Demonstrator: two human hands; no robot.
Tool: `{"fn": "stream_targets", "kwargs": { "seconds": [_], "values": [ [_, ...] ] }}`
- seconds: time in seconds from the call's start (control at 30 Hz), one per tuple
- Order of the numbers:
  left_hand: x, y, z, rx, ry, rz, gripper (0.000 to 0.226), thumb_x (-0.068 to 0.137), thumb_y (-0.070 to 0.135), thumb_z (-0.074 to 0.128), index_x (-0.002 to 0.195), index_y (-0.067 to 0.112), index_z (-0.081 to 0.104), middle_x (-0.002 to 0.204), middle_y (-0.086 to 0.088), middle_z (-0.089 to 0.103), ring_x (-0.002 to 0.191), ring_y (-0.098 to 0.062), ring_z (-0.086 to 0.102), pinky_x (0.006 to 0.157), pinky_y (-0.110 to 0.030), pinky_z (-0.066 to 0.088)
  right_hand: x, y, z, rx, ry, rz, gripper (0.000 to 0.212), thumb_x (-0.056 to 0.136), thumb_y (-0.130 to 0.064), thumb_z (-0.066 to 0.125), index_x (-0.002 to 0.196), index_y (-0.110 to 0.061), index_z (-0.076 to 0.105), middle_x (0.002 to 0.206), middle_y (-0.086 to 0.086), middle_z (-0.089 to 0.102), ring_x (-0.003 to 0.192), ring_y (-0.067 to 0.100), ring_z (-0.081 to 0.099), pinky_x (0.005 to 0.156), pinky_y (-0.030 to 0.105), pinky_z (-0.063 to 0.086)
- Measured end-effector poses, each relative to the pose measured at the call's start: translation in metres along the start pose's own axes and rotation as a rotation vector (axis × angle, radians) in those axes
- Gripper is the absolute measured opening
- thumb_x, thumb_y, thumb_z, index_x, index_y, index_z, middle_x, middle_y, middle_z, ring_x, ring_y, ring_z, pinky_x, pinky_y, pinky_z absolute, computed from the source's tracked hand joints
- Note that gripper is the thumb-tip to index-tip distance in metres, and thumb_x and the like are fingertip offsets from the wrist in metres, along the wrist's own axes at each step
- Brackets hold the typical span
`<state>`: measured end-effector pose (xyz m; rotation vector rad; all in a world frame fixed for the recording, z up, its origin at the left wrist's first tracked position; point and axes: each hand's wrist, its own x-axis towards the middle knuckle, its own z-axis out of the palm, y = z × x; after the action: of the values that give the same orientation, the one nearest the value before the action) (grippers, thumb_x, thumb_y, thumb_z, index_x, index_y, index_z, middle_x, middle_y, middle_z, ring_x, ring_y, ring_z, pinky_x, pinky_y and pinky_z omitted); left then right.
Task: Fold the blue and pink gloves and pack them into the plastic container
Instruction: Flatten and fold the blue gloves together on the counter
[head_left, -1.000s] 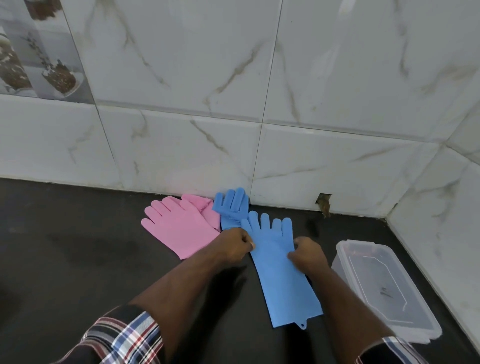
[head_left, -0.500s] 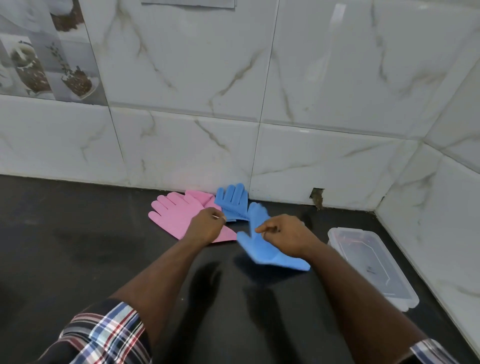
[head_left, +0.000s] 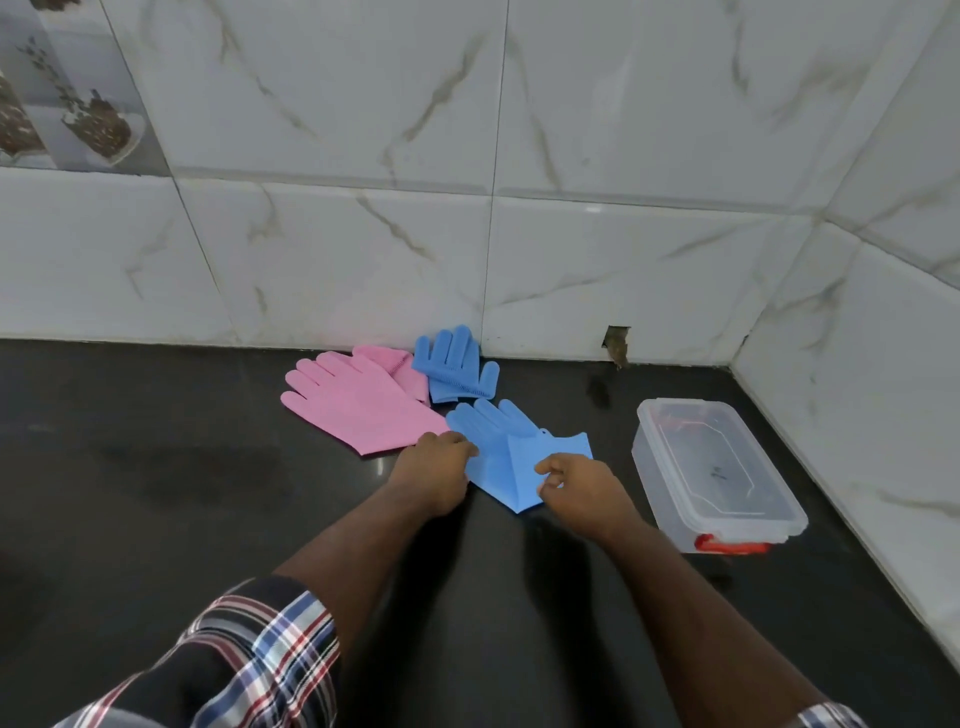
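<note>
lidded container (head_left: 719, 470) right, pink glove (head_left: 358, 410) left

I'm looking down at a dark, glossy bench (head_left: 156, 493), faint smears catching the light. Behind it runs a white marble-look tiled wall (head_left: 322, 114) with grey veins, meeting a side wall (head_left: 883, 322) in the right corner. There's a chipped hole (head_left: 616, 344) at the tile base. Top left, a decorative printed tile (head_left: 62, 104).
</note>
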<state>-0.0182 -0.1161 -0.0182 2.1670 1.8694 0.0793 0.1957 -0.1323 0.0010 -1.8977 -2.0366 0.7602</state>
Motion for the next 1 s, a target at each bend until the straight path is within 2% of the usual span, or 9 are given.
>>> {"fn": "stream_targets", "kwargs": {
  "seconds": [0.13,0.23,0.37,0.47,0.57,0.67,0.77,0.9,1.0],
  "values": [
    [0.003,0.003,0.008,0.134,-0.157,0.044,0.064,0.098,0.037,0.049,0.157,0.029,0.026,0.164,0.002,0.028,0.148,-0.027,0.024,0.118,-0.048,0.026,-0.012,0.008,0.019,-0.009,-0.082,-0.005,0.044,0.093,-0.025,0.063,0.136,-0.025,0.055,0.143,-0.003,0.053,0.129,0.016,0.051,0.110,0.032,0.037],
    [0.001,0.007,0.015,0.126,-0.164,0.013,0.061,0.098,0.047,0.047,0.154,0.027,0.031,0.157,-0.002,0.037,0.142,-0.028,0.031,0.116,-0.048,0.029,-0.016,0.016,0.025,-0.040,-0.124,-0.013,0.049,0.093,-0.027,0.064,0.140,-0.025,0.052,0.146,-0.002,0.050,0.131,0.018,0.049,0.111,0.035,0.037],
    [-0.010,0.018,0.009,0.096,0.024,0.051,0.038,0.098,0.052,0.041,0.113,0.024,0.061,0.109,-0.002,0.068,0.105,-0.024,0.060,0.090,-0.041,0.044,-0.015,0.026,0.024,0.001,0.016,0.010,0.045,0.092,-0.031,0.062,0.135,-0.021,0.056,0.142,-0.002,0.054,0.129,0.017,0.051,0.109,0.033,0.038],
    [-0.018,0.021,0.003,0.068,0.203,0.044,0.037,0.099,0.053,0.039,0.097,0.025,0.063,0.086,0.004,0.067,0.083,-0.019,0.063,0.080,-0.037,0.047,-0.010,0.023,0.021,0.036,0.139,0.050,0.039,0.092,-0.034,0.062,0.129,-0.021,0.060,0.133,0.000,0.059,0.118,0.017,0.058,0.103,0.034,0.045],
    [-0.018,0.007,0.001,0.024,0.216,-0.027,0.029,0.098,0.045,0.044,0.109,0.026,0.063,0.103,0.003,0.068,0.092,-0.019,0.062,0.082,-0.038,0.049,-0.004,0.015,0.021,0.071,0.179,0.061,0.036,0.092,-0.033,0.060,0.125,-0.019,0.062,0.128,0.001,0.063,0.115,0.018,0.060,0.099,0.034,0.047],
    [-0.019,-0.008,0.006,-0.011,0.038,-0.053,0.039,0.094,0.043,0.051,0.130,0.028,0.056,0.130,0.002,0.058,0.115,-0.020,0.056,0.096,-0.041,0.048,0.001,0.006,0.024,0.064,0.140,0.026,0.037,0.093,-0.030,0.059,0.127,-0.017,0.061,0.126,0.002,0.065,0.114,0.019,0.060,0.098,0.034,0.047],
    [-0.023,-0.008,0.013,-0.010,-0.104,-0.005,0.047,0.091,0.044,0.059,0.135,0.029,0.053,0.137,0.003,0.053,0.123,-0.020,0.049,0.102,-0.039,0.045,0.008,-0.003,0.031,0.023,0.094,-0.008,0.040,0.092,-0.030,0.061,0.130,-0.016,0.059,0.126,0.005,0.063,0.114,0.021,0.060,0.095,0.034,0.048],
    [-0.024,-0.004,0.011,-0.057,-0.148,-0.059,0.023,0.092,0.048,0.058,0.101,0.028,0.064,0.104,0.006,0.063,0.095,-0.013,0.058,0.088,-0.037,0.053,0.013,-0.009,0.040,-0.049,0.036,-0.015,0.049,0.087,-0.033,0.068,0.133,-0.018,0.056,0.129,0.004,0.057,0.113,0.021,0.059,0.093,0.037,0.051],
    [-0.023,-0.005,0.006,-0.086,-0.134,-0.106,0.045,0.095,0.060,0.045,0.077,0.022,0.059,0.074,0.005,0.058,0.073,-0.013,0.058,0.076,-0.036,0.053,0.013,-0.007,0.042,-0.064,0.017,-0.023,0.054,0.085,-0.030,0.070,0.135,-0.020,0.054,0.128,0.003,0.055,0.113,0.020,0.058,0.093,0.036,0.051]
  ]
}}
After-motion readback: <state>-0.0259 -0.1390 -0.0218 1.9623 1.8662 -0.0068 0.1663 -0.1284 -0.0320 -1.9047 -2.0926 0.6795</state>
